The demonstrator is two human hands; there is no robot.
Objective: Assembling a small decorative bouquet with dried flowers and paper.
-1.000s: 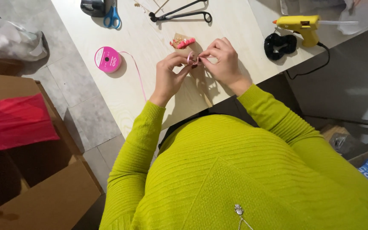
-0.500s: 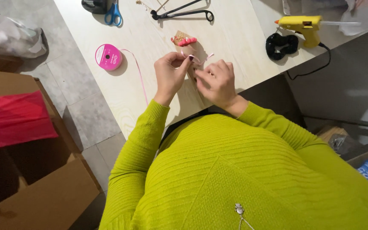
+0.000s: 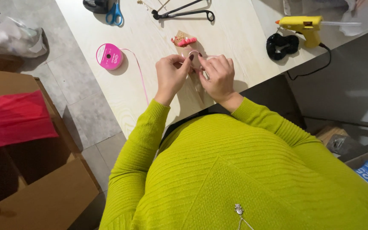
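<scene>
Fingertips of left hand (image 3: 172,73) & right hand (image 3: 219,76) pinch pink ribbon (image 3: 192,53) tight (spool (image 3: 110,56) lies apart).

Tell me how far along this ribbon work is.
Done: thin pink ribbon is pulled off the pink spool and a small pink piece lies on the table. In hand: left hand and right hand pinch a ribbon loop. Left: the ribbon looks uncut from the spool; scissors and glue gun lie untouched.
</scene>
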